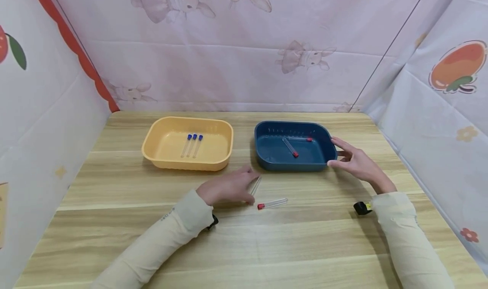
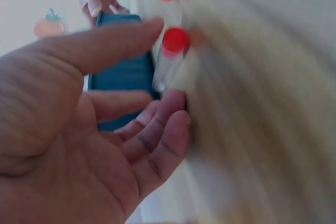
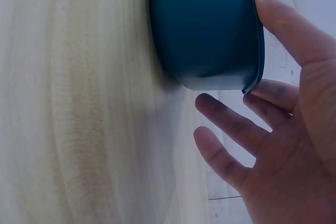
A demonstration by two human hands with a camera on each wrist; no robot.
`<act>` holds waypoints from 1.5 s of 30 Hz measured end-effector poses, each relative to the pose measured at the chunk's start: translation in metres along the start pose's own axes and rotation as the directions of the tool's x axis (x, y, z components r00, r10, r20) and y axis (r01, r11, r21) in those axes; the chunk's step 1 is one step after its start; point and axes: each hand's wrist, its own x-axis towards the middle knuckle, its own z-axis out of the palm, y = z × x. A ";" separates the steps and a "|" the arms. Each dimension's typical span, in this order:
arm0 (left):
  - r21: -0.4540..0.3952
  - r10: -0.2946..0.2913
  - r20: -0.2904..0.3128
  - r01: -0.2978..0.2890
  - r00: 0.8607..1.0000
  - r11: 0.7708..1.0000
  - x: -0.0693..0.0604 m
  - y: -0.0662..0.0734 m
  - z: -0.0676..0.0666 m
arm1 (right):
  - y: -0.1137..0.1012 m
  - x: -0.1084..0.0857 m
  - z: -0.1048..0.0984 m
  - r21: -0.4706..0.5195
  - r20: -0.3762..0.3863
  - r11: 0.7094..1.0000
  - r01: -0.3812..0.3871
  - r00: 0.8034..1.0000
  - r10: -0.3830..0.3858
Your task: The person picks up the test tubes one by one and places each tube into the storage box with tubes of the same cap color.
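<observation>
My left hand (image 1: 230,186) is low over the table, thumb and fingers spread around a clear test tube (image 1: 256,186). In the left wrist view, that tube's red cap (image 2: 175,40) shows between thumb and fingers, with no finger visibly closed on it. Just right of it lies a second red-capped test tube (image 1: 272,203). My right hand (image 1: 358,164) touches the right end of a dark blue bin (image 1: 289,167). Its thumb (image 3: 270,3) rests at the rim and the other fingers extend loosely. Two red-capped tubes (image 1: 290,147) lie inside the bin.
A yellow bin (image 1: 187,165) stands left of the blue one, holding three blue-capped test tubes (image 1: 195,145). Both bins sit toward the back of the wooden table (image 1: 267,246). Printed cloth walls (image 1: 236,77) enclose the back and sides.
</observation>
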 end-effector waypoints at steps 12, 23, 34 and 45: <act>0.099 0.144 0.054 -0.149 0.988 0.984 0.006 -0.009 -0.006 | -0.001 0.000 0.000 0.003 0.000 1.000 0.001 1.000 -0.001; 0.155 0.150 0.035 -0.154 0.988 0.976 0.011 -0.012 -0.002 | -0.001 -0.001 -0.001 0.006 -0.010 1.000 0.003 1.000 -0.003; 0.164 0.152 0.027 -0.154 0.988 0.974 0.010 -0.010 -0.001 | -0.001 -0.001 0.000 0.007 0.001 1.000 0.000 1.000 0.000; 0.029 0.126 -0.003 -0.126 0.992 0.992 0.002 -0.009 -0.004 | -0.001 0.000 0.000 0.011 0.003 1.000 0.000 1.000 0.000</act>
